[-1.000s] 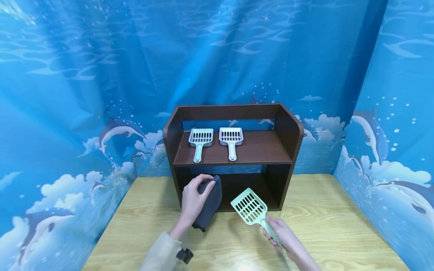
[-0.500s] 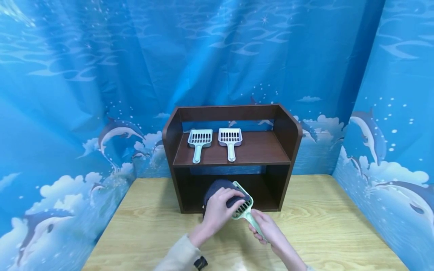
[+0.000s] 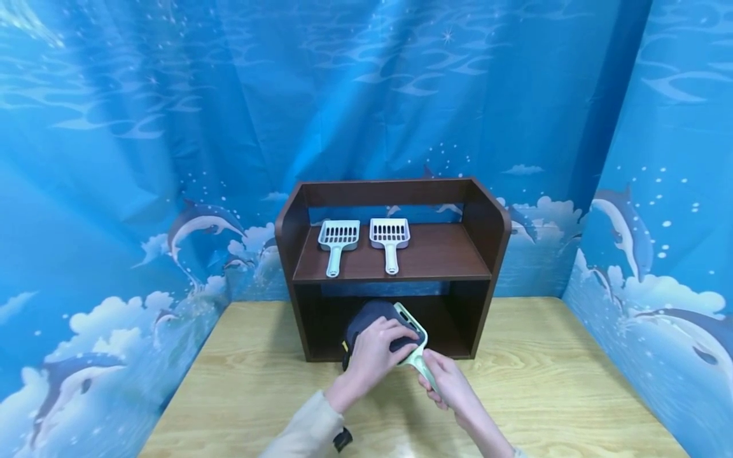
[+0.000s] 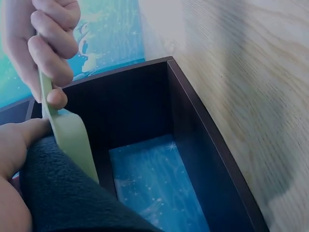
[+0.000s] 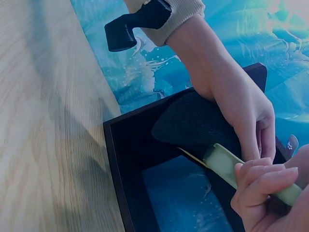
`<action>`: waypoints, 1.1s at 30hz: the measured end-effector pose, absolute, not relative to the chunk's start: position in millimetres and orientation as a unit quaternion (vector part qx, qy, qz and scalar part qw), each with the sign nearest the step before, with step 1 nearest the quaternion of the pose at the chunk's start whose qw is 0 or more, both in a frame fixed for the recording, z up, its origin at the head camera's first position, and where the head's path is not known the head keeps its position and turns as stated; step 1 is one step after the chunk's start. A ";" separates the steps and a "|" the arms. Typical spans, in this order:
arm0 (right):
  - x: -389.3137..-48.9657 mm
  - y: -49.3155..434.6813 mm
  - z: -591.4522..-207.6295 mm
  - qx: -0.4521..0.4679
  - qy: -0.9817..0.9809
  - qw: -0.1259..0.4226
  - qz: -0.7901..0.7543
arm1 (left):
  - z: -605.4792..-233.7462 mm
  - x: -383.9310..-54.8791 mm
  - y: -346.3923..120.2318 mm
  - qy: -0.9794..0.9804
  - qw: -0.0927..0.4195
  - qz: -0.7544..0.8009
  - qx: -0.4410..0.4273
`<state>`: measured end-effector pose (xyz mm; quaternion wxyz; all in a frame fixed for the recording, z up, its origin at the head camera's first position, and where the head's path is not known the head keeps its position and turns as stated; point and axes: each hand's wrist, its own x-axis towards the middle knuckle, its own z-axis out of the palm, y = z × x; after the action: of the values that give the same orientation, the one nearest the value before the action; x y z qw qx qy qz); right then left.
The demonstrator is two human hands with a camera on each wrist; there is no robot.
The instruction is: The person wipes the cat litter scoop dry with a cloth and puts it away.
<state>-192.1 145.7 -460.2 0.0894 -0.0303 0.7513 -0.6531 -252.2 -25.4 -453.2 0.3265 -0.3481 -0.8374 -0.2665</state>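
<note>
A pale green litter scoop [image 3: 417, 361] is held by its handle in my right hand [image 3: 449, 383], tilted in front of the lower shelf opening. My left hand [image 3: 375, 356] grips a dark navy, fuzzy cloth [image 3: 369, 316] and holds it over the slotted head of the scoop, covering most of the slots. In the left wrist view, the cloth [image 4: 63, 188] lies along the scoop's green side wall [image 4: 75, 137], with the left thumb near where handle and head meet. From the right wrist, the cloth [image 5: 193, 121] hangs beside the scoop [image 5: 224, 164].
Behind the hands stands a dark brown two-tier shelf [image 3: 392, 189] on a light wood table [image 3: 246, 381]. Its upper board bears a pale blue-green litter scoop [image 3: 339, 235] and a whitish one [image 3: 390, 234], side by side. A blue ocean-print curtain [image 3: 172, 127] surrounds the table.
My left hand has carried the cloth rightward onto the scoop head, and my right hand has brought the scoop slightly left. Over the last half second both hands have shifted only slightly.
</note>
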 end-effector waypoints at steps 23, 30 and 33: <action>-187.9 141.0 -456.1 -0.033 0.738 0.100 -0.666 | -447.8 -256.4 -23.5 -0.845 0.378 -0.225 -0.305; -193.6 152.5 -452.2 -0.024 0.746 0.088 -0.660 | -436.7 -252.5 -29.4 -0.862 0.249 -0.225 -0.380; -194.8 158.0 -451.2 -0.016 0.753 0.082 -0.653 | -429.6 -251.4 -37.1 -0.876 0.208 -0.165 -0.403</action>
<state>-194.8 158.0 -451.2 0.0818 -0.0162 0.7528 -0.6529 -251.4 -37.1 -429.6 0.2081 -0.4033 -0.8757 -0.1650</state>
